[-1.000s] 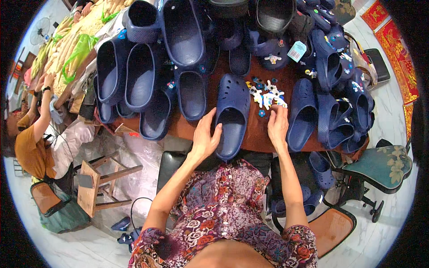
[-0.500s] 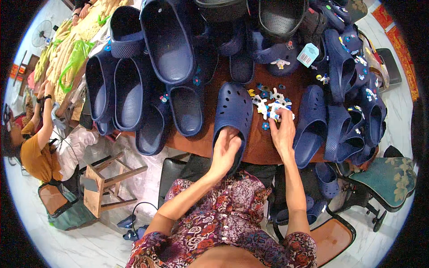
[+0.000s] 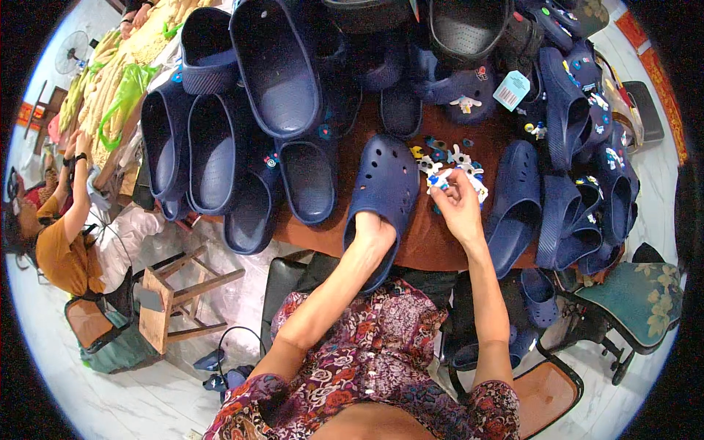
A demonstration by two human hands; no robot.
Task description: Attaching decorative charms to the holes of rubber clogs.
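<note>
A navy clog (image 3: 383, 176) with round vent holes in its toe lies before me on the brown-covered table. My left hand (image 3: 375, 228) is pushed inside it up to the wrist, so its fingers are hidden. To the right of the clog, my right hand (image 3: 461, 203) pinches a white and blue shoe charm (image 3: 440, 178) between thumb and fingers. Just beyond that hand lies a small pile of charms (image 3: 459, 155), white, blue and yellow. A second navy clog (image 3: 512, 213) rests to the right of my right hand.
Many navy clogs (image 3: 211, 158) crowd the table's left and far side. More clogs with charms (image 3: 568, 110) stack up at the right, near a pale blue tag (image 3: 512, 89). A wooden stool (image 3: 172, 304) stands on the floor at left. Another person (image 3: 70, 249) sits at far left.
My left hand has slid deeper into the clog. My right hand has lifted a charm from the pile and moved slightly left, toward the clog.
</note>
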